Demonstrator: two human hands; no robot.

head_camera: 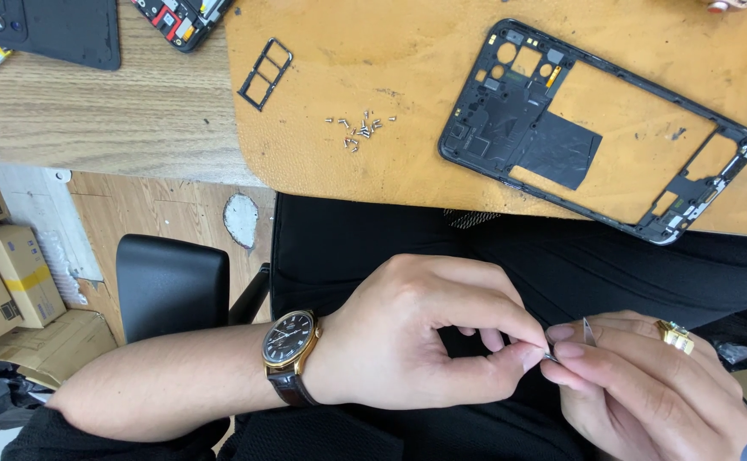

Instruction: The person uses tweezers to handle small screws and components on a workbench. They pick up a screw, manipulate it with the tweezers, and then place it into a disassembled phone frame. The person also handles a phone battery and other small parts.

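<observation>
Left hand (424, 333) and right hand (646, 384), low over the lap: fingertips pinched together on one tiny metal part (550, 356), with tweezers (588, 331) also in the right. Risk: a slipped pinch likely loses the part in dark clothing or on the floor. Far: screws (361, 128), tray (264, 73), frame (595, 128) on the mat (390, 51).

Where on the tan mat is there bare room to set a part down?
Free: the mat between the screws and the phone frame, and its near edge below the screws. Also the wood table left of the card tray. Crowded: around the screws and frame. Both hands are off the table, over the lap.
</observation>
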